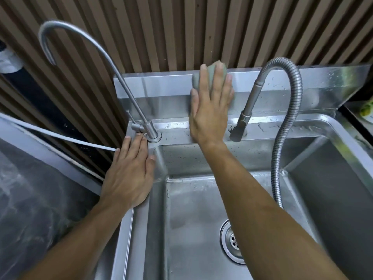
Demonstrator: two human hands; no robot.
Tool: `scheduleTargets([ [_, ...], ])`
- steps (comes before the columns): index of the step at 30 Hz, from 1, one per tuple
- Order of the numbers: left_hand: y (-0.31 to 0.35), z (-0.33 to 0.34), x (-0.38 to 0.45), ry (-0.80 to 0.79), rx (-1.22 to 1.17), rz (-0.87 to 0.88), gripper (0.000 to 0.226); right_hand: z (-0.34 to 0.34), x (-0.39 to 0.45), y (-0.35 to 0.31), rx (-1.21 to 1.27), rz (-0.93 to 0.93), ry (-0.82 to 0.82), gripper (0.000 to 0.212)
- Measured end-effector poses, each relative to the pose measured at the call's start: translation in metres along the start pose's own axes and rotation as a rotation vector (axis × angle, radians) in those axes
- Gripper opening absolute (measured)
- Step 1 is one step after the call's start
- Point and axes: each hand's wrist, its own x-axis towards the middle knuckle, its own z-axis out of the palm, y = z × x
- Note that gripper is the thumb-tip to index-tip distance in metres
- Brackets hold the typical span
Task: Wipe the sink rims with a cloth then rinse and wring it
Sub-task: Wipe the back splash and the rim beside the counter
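A stainless steel sink [177, 126] fills the middle of the view, with an upright steel backsplash [153, 85] behind its back rim. My right hand [212, 110] lies flat against the backsplash, fingers spread, pressing a grey-green cloth [210, 70] onto it; the cloth shows above and beside my fingers. My left hand [131, 170] rests palm down on the sink's back left corner, fingers apart, beside the base of a thin gooseneck tap [113, 61]. It holds nothing.
A pull-out sprayer [245, 116] on a ribbed metal hose [286, 122] stands at the back right of the rim. The drain [232, 241] sits in the basin floor. A white cord [60, 136] crosses the slatted wall on the left, above a dark counter [30, 188].
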Motion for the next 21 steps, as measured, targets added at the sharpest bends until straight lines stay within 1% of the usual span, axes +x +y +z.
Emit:
scheduleTargets([
  [1,0.000,0.000,0.000,0.002,0.004,0.002,0.072,-0.002,0.005,0.006,0.002,0.080,0.057,0.054],
  [2,0.000,0.001,0.000,0.001,0.012,0.004,0.072,-0.004,0.010,0.009,0.054,0.210,0.116,0.055],
  [3,0.000,0.001,0.000,0.000,0.019,0.005,0.071,-0.005,0.014,0.007,0.125,0.348,0.148,0.056],
  [4,-0.001,0.001,0.000,-0.001,0.022,0.001,0.071,-0.005,0.015,0.000,0.173,0.436,0.153,0.057],
  [5,-0.001,0.001,0.000,-0.004,0.025,-0.005,0.071,-0.004,0.013,-0.010,0.178,0.430,0.129,0.058],
  [6,-0.001,0.001,0.000,-0.007,0.028,-0.011,0.071,-0.001,0.007,-0.017,0.146,0.337,0.088,0.057],
  [8,0.000,0.001,-0.001,-0.005,0.032,-0.022,0.072,0.007,-0.009,-0.018,0.059,0.020,-0.021,0.054],
  [9,0.000,0.001,-0.001,-0.004,0.030,-0.028,0.073,0.008,-0.012,-0.012,0.028,-0.086,-0.049,0.052],
  [10,0.000,0.001,0.000,-0.004,0.031,-0.031,0.073,0.007,-0.010,-0.002,0.002,-0.121,-0.042,0.051],
  [11,-0.001,0.001,0.000,-0.004,0.034,-0.033,0.073,0.005,-0.005,0.007,-0.024,-0.082,-0.008,0.051],
  [12,0.000,0.001,0.000,-0.005,0.039,-0.035,0.074,0.002,0.000,0.014,-0.021,0.020,0.045,0.052],
  [14,0.001,0.001,0.000,-0.004,0.043,-0.040,0.073,-0.003,0.010,0.015,0.066,0.263,0.120,0.054],
  [15,0.002,0.001,0.000,0.000,0.042,-0.042,0.073,-0.003,0.012,0.010,0.105,0.342,0.127,0.056],
  [16,0.003,0.001,-0.001,0.003,0.042,-0.044,0.074,-0.002,0.013,0.003,0.123,0.367,0.122,0.056],
  [17,0.003,0.000,-0.002,0.004,0.043,-0.045,0.074,0.000,0.011,-0.002,0.119,0.338,0.109,0.055],
  [18,0.004,0.000,-0.002,0.004,0.044,-0.046,0.073,0.002,0.009,-0.006,0.095,0.260,0.093,0.054],
  [21,0.003,-0.001,-0.003,0.003,0.047,-0.044,0.073,0.007,0.002,-0.001,-0.025,-0.041,0.038,0.049],
])
